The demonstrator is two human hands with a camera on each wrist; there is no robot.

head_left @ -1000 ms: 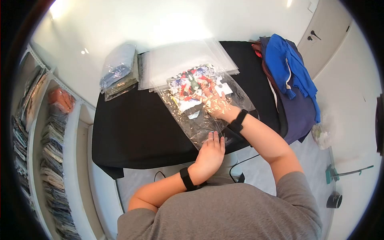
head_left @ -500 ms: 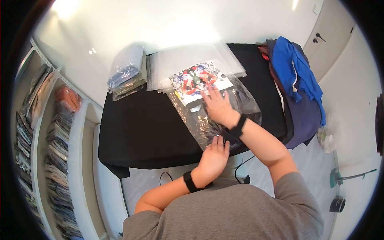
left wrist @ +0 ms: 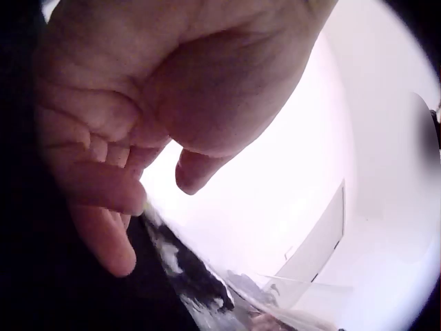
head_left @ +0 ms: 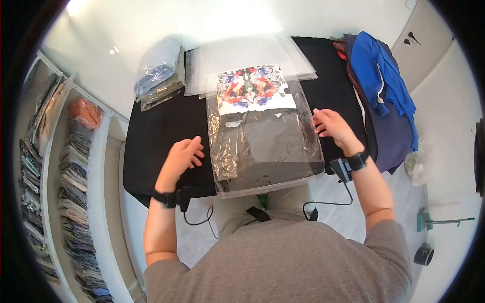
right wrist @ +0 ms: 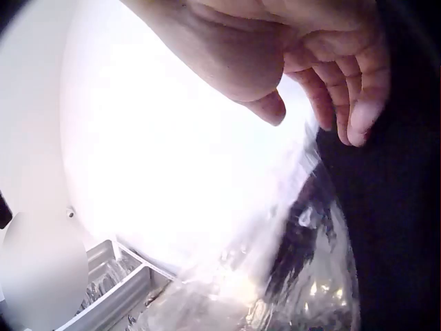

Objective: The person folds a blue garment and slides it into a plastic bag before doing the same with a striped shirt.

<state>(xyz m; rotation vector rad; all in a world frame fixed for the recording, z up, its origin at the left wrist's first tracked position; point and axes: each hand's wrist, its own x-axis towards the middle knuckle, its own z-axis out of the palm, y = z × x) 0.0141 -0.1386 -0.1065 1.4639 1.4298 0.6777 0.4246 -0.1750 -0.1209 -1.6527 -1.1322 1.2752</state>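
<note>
A clear plastic bag [head_left: 225,160] lies lengthwise on the black-covered table, its near end at the front edge. Inside is a folded garment [head_left: 268,132], dark in its lower part, with a colourful floral-like print [head_left: 255,90] on white at the top. My left hand [head_left: 183,157] hovers just left of the bag, fingers loosely bent, holding nothing. On the opposite side my right hand [head_left: 334,129] is near the bag's right edge, also relaxed and without anything in it. Both wrist views show the shiny bag [right wrist: 310,276] below the fingers.
Behind the bag lies a stack of clear plastic sleeves [head_left: 247,50]. Bagged folded clothes [head_left: 160,68] sit at the back left. Blue and dark garments [head_left: 376,76] are piled at the right end. Shelves [head_left: 108,177] with packed clothes stand left of the table [head_left: 161,136].
Both hands have come off the bag and moved apart, left hand to its left, right hand to its right. The bag, slanted before, now lies straight, with its near end closer to the body.
</note>
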